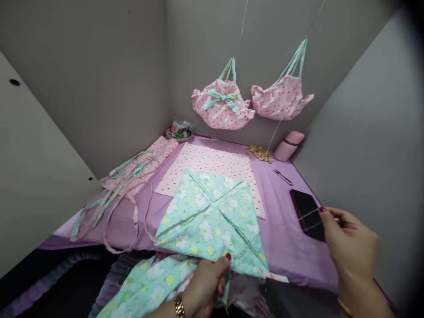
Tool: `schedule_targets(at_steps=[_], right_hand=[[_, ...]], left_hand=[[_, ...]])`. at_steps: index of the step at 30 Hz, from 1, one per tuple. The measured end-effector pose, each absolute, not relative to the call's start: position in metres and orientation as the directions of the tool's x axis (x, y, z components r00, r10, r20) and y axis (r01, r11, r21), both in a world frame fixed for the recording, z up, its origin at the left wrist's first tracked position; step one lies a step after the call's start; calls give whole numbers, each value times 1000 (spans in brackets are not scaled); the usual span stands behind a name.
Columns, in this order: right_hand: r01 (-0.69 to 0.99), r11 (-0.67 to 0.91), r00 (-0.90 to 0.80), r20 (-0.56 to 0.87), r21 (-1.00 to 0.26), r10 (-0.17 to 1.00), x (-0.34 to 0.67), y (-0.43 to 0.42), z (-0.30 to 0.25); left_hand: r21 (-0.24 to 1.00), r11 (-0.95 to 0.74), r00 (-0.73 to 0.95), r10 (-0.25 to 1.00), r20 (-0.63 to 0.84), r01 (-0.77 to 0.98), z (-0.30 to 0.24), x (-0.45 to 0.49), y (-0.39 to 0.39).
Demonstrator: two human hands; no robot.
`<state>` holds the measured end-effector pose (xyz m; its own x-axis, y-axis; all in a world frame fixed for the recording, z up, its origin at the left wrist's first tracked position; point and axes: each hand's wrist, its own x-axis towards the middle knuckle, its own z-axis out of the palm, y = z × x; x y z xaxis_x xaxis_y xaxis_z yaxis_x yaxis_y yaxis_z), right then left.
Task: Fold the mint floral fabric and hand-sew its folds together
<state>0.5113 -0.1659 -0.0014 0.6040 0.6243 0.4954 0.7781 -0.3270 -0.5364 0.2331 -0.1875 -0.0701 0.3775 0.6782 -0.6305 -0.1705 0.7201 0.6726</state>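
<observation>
My left hand (207, 282) grips the near edge of a mint green floral fabric (208, 221) that is folded into triangles on the purple table (281, 229). My right hand (347, 243) is raised at the right, fingers pinched on a thin thread (309, 219) that runs leftward over a black phone (308, 214). A pink dotted fabric sheet (212, 165) lies flat under and behind the green fabric.
Two pink dotted pouches (220, 106) (281, 97) hang on the back wall. Fabric straps (122, 190) lie at the left, a small basket of thread (179, 131) in the corner, wooden beads (260, 153), a pink bottle (288, 145) and small snips (282, 176) at the right.
</observation>
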Motion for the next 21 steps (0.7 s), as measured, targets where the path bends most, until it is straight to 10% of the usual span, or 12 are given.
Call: schedule_targets(at_steps=[3, 7, 12, 21], right_hand=[[810, -343, 554, 430, -476, 713, 498, -167, -4], [724, 0, 155, 162, -690, 975, 441, -176, -18], [733, 216, -278, 5, -646, 960, 395, -184, -28], [709, 64, 128, 217, -702, 968, 420, -178, -28]], left_hand=[[682, 707, 365, 694, -620, -186, -68, 233, -187], [690, 704, 363, 695, -621, -167, -66, 233, -186], [691, 692, 362, 711, -602, -209, -73, 235, -186], [703, 699, 341, 697, -630, -131, -72, 234, -185]])
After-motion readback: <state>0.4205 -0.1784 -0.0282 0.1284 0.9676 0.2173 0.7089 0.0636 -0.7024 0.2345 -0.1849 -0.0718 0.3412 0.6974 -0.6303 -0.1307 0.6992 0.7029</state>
